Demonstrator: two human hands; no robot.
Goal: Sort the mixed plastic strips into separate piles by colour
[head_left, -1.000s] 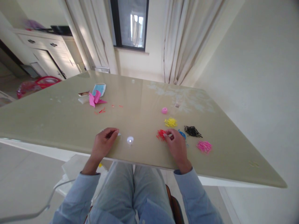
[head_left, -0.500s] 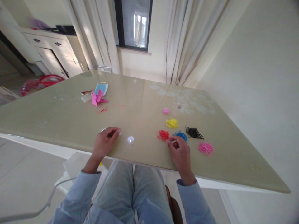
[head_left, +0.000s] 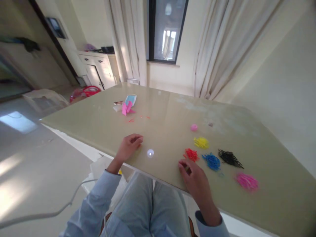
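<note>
My left hand (head_left: 130,146) rests near the table's front edge, its thumb and fingers pinched together; whatever they hold is too small to make out. Beside it is a small round pale disc (head_left: 150,153) with a bright glint. My right hand (head_left: 195,176) is also pinched, just in front of a pile of small red bands (head_left: 191,154). Anything between its fingertips is hidden. Around that hand lie piles of similar yellow bands (head_left: 201,142), blue bands (head_left: 211,161), black bands (head_left: 230,158) and blurred pink bands (head_left: 247,181).
On the table (head_left: 168,131), a pink ring-like piece (head_left: 194,127) lies behind the yellow pile. Further left are folded pink paper (head_left: 127,108), a blue face mask (head_left: 130,99) and a few red scraps (head_left: 131,120). A grey cable (head_left: 71,199) hangs at lower left.
My right hand has drawn back from the red and blue piles toward the table's front edge. The view has swung left. My left hand stays pinched beside the disc.
</note>
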